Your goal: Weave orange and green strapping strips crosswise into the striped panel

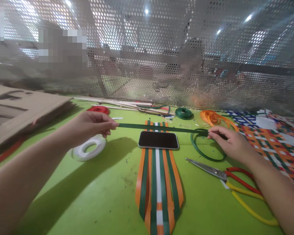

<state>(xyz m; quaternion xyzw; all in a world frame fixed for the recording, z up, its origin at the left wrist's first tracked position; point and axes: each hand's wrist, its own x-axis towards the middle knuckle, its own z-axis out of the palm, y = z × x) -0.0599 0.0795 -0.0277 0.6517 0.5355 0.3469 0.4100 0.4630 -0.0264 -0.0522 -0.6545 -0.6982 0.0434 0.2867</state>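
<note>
A dark green ribbon point(161, 128) is stretched level between my two hands, above a phone. My left hand point(94, 124) pinches its left end between thumb and fingers. On the other side my right hand point(226, 140) pinches it too, and a loop of green ribbon point(205, 155) hangs or lies beneath those fingers. The phone point(158, 140), screen dark, lies across a row of orange, green and white strips point(158, 182), partly woven at the near end. Scissors point(218, 173) with red and yellow handles rest below my right hand.
A white ribbon roll point(79, 153) lies under my left hand. Behind are a red roll point(99, 109), a green roll point(184, 113), orange ribbon point(210, 117) and pale strips point(117, 102). Woven sheets point(267, 147) lie right, cardboard point(19, 111) left. A perforated metal panel point(147, 65) stands at the back.
</note>
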